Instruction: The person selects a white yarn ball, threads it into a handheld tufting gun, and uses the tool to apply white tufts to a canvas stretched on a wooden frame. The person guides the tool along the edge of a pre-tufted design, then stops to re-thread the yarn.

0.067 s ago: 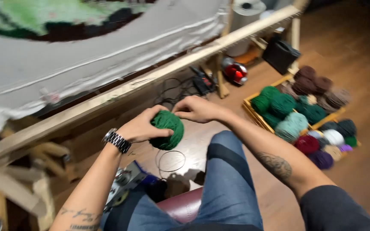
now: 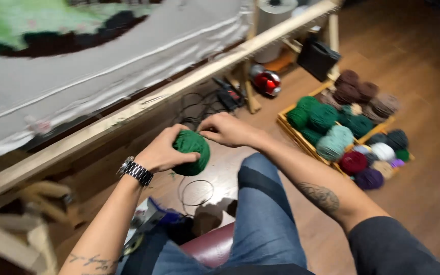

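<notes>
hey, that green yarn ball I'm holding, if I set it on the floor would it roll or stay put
The yarn ball looks round, so it would probably roll on the smooth wood floor. It seems soft: the left hand cups it easily. A loose strand hangs coiled beneath, so it may unwind.

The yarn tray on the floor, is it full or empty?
Full. The wooden tray is packed edge to edge with yarn balls in green, brown, grey, white, red and purple, and no bare bottom shows.

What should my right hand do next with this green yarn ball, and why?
Probably draw the right hand away to pull the pinched strand taut. The left hand cups the green yarn ball, the right fingers pinch at its top edge, and a loose loop of yarn hangs slack below.
</notes>
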